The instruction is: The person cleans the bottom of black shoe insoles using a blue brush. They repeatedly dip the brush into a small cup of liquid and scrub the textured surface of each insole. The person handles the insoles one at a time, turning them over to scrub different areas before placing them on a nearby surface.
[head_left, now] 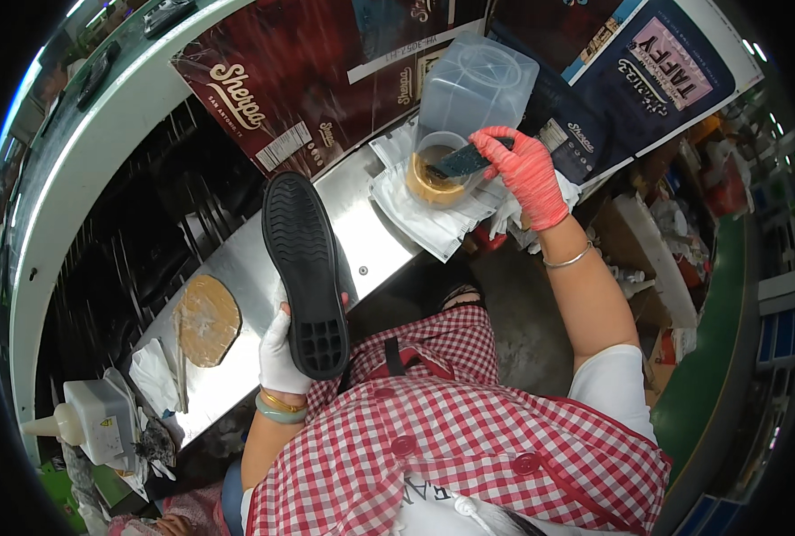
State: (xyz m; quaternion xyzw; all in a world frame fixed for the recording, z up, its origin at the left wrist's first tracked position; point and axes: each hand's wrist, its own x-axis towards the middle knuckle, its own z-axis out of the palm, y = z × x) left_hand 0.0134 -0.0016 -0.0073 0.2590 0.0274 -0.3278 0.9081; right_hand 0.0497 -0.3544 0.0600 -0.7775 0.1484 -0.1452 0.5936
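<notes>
The left hand [281, 357], in a white glove, is closed around the heel end of a black rubber shoe sole [306, 268], tread up, over the steel workbench [361, 223]. The right hand [524, 170], in a red glove, pinches a dark flat brush [458, 163] whose tip sits inside a clear plastic cup of yellowish glue [435, 174] on white paper sheets [424, 219]

left grip [281, 353] in white glove holding a black shoe sole [308, 272] tread-up over the steel table [236, 268], right grip [527, 170] in red glove dipping a brush [460, 163] into a glue tub [437, 174]
</notes>
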